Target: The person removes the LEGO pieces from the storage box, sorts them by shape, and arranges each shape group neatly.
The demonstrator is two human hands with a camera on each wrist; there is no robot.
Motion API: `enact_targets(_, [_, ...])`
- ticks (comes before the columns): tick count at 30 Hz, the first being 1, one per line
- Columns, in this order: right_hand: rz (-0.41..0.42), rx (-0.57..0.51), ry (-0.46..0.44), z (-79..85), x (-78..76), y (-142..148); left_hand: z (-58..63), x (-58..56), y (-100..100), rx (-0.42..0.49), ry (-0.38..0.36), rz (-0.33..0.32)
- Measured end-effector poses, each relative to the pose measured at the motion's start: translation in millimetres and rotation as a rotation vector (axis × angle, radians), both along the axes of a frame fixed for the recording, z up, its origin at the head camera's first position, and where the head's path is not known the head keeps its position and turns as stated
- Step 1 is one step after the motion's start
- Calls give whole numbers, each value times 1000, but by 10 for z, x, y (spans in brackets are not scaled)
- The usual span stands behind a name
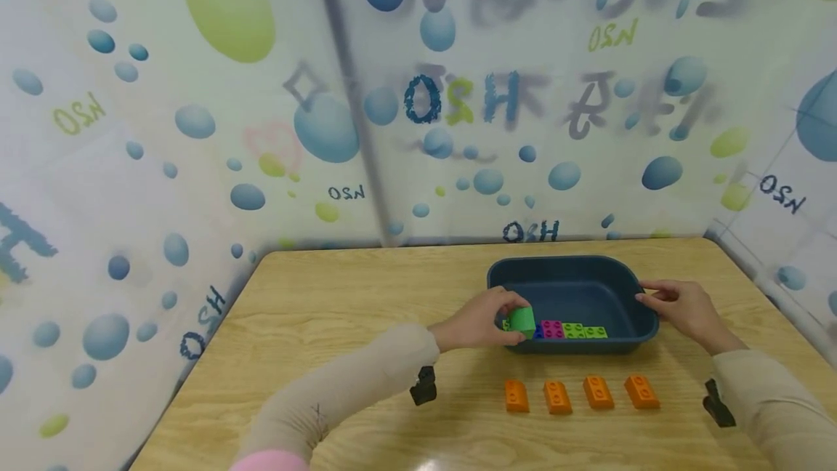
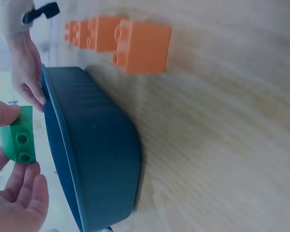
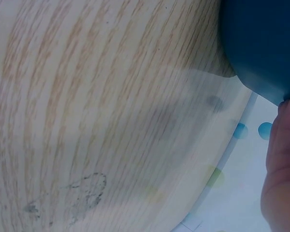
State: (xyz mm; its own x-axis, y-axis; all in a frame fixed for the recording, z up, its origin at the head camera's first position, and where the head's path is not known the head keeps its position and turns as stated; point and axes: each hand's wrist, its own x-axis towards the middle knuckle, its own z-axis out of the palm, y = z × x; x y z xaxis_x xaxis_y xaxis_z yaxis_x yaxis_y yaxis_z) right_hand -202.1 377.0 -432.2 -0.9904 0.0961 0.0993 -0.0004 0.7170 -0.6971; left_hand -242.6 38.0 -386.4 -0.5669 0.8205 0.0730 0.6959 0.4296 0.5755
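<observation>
My left hand pinches a green toy brick between thumb and fingers, over the near left part of a dark blue plastic bin. Two studs on the green brick show in the left wrist view. With thumb and fingers, my right hand grips the bin's right rim. Inside, along the near wall, lie a magenta brick, lime green bricks and a blue brick partly hidden behind the green one.
Several orange bricks stand in a row on the wooden table, nearer to me than the bin. A wall covering with printed bubbles rises behind the table's far edge.
</observation>
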Motion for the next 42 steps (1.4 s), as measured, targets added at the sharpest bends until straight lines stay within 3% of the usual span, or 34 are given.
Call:
enact_targets(6, [15, -20, 7, -5, 8, 1, -9, 114, -169, 14, -27, -13])
enact_targets(12, [13, -22, -4, -20, 6, 1, -68, 184, -320, 40, -77, 28])
enact_targets(33, [-2, 9, 17, -2, 6, -6, -543, 338, -652, -60, -106, 76])
enact_targets(42, [0, 12, 22, 10, 9, -9, -602, 403, -702, -65, -88, 116])
